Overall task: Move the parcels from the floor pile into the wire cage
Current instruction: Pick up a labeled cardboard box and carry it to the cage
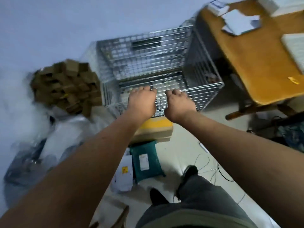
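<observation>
The wire cage [144, 51] stands on the floor ahead of me, its mesh sides silver. My left hand [142, 100] and my right hand [179, 102] both grip the top wire of its near side, fingers curled over the edge. Below my arms lie parcels on the floor: a cardboard box with a yellow top [156, 127], a teal mailer bag with a white label [146, 160], and a white mailer with a yellow sticker [123, 176]. A heap of clear and white plastic-wrapped parcels [65, 134] spreads at the left.
A stack of small brown cartons [67, 84] sits left of the cage. A wooden table [256, 63] with papers stands at the right, touching the cage's side. Loose cables [212, 168] lie on the floor by my feet. A flat cardboard piece [113, 211] lies near.
</observation>
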A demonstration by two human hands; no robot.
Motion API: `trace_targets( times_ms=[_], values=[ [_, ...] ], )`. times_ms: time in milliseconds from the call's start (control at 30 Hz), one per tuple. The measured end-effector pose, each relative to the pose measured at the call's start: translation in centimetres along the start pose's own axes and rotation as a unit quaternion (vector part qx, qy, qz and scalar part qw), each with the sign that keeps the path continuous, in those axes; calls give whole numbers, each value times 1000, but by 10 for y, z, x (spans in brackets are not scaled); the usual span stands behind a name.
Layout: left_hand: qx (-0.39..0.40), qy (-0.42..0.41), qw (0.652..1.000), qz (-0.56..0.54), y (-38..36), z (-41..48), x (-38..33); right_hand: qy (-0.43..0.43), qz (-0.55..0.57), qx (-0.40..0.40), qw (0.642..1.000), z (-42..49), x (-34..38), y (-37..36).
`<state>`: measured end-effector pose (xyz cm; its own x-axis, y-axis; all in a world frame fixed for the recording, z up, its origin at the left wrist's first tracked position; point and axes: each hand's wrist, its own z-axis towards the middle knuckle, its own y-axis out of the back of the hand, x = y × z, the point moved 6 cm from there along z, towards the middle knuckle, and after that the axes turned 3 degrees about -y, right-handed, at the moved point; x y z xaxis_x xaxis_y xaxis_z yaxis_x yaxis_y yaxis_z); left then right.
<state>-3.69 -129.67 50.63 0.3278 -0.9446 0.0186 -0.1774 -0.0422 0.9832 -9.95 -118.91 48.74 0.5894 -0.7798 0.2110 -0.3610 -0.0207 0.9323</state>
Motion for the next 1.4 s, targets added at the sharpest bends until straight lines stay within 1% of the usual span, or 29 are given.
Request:
trace_targets(
  times_ms=[200, 367, 567, 667, 733, 833, 900, 1000, 1167, 1300, 1400],
  values=[
    [-4, -117, 993, 27, 21, 60, -135, -119, 54, -27, 991, -26, -132, 23],
    [13, -207, 978, 22, 18, 93, -269, -208, 79, -29, 974, -57, -255, 31],
    [35, -316, 948, 34, 12, 105, -422, -314, 104, -36, 943, -115, -394, 37],
    [44, -375, 925, 49, 7, 101, -490, -372, 129, -51, 918, -152, -449, 37],
    [42, -416, 906, 61, 4, 97, -533, -419, 151, -62, 893, -180, -479, 34],
    [43, -489, 868, 77, 0, 84, -596, -485, 181, -69, 853, -225, -514, 24],
    [42, -537, 837, 93, -3, 70, -635, -529, 194, -81, 822, -259, -531, 16],
    [45, -608, 785, 114, -8, 39, -686, -597, 218, -93, 766, -313, -542, 1],
    [43, -708, 691, 136, -20, -31, -743, -696, 258, -106, 662, -399, -532, -31],
    [46, -773, 610, 166, -43, -98, -768, -758, 291, -125, 570, -466, -503, -62],
    [40, -809, 555, 188, -63, -156, -781, -789, 309, -124, 516, -513, -477, -89]
  ],
)
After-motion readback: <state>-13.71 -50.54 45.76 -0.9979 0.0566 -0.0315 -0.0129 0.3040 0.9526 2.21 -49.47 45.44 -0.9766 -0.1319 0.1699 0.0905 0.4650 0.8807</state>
